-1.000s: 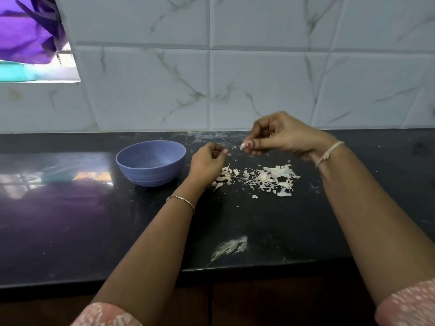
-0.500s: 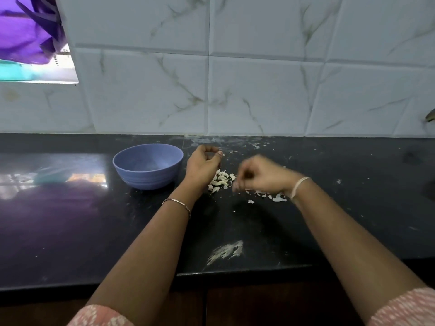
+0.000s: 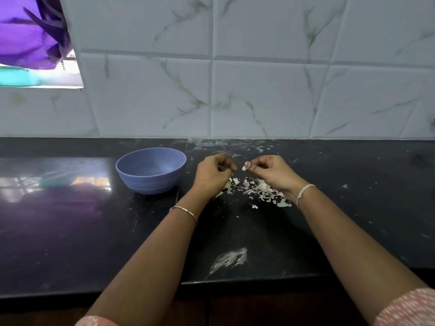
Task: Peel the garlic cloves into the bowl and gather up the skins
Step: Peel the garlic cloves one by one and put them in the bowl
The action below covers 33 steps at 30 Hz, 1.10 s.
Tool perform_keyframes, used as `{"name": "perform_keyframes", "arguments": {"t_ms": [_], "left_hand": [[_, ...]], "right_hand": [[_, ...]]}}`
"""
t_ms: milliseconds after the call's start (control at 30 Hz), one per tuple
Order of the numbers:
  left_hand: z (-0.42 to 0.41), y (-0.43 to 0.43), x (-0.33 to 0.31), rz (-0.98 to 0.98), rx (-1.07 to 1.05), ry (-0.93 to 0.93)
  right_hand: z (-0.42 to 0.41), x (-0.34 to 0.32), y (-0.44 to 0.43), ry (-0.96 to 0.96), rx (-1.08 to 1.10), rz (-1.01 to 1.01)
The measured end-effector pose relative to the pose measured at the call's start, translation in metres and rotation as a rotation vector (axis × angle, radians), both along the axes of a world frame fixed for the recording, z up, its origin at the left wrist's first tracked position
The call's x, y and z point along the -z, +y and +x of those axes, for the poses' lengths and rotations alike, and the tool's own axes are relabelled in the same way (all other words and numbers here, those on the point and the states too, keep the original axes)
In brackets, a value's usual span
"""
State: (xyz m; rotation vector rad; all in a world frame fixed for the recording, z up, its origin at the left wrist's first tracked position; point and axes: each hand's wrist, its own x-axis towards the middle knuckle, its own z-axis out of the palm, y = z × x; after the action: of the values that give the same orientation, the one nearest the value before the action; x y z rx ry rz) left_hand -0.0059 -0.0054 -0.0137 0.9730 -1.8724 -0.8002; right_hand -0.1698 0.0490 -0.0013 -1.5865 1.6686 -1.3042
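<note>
A blue bowl stands on the black counter, left of my hands. My right hand pinches a small garlic clove between thumb and fingertips, above the counter. My left hand is just left of it with curled fingers; whether it holds anything is hidden by the fingers and motion blur. A heap of pale garlic skins lies on the counter beneath and between both hands.
A white smear marks the counter near its front edge. The tiled wall rises right behind the counter. A window opening with purple cloth is at the upper left.
My right hand dipped to the skin heap half a second ago and has come back up holding a clove. The left hand stayed roughly in place beside the bowl.
</note>
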Motion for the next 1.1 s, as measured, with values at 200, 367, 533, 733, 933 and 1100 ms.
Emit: {"name": "perform_keyframes", "arguments": {"t_ms": [200, 367, 533, 733, 933, 1100], "left_hand": [[-0.013, 0.002, 0.004, -0.135, 0.007, -0.136], [-0.027, 0.004, -0.003, -0.074, 0.09, 0.002], [-0.036, 0.0, -0.009, 0.053, 0.114, 0.101], [-0.041, -0.004, -0.003, 0.163, 0.097, 0.141], [-0.041, -0.004, 0.002, 0.283, 0.154, 0.268], [-0.041, -0.003, 0.002, 0.352, 0.206, 0.351]], "right_hand": [[-0.012, -0.004, 0.0, -0.119, 0.038, 0.022], [-0.016, 0.001, 0.004, -0.201, 0.101, 0.009], [-0.013, 0.003, 0.007, -0.25, 0.099, -0.025], [-0.013, 0.003, 0.005, -0.252, 0.154, -0.065], [-0.01, 0.002, 0.006, -0.228, 0.153, -0.08], [-0.01, 0.002, 0.003, -0.21, 0.2, -0.074]]}}
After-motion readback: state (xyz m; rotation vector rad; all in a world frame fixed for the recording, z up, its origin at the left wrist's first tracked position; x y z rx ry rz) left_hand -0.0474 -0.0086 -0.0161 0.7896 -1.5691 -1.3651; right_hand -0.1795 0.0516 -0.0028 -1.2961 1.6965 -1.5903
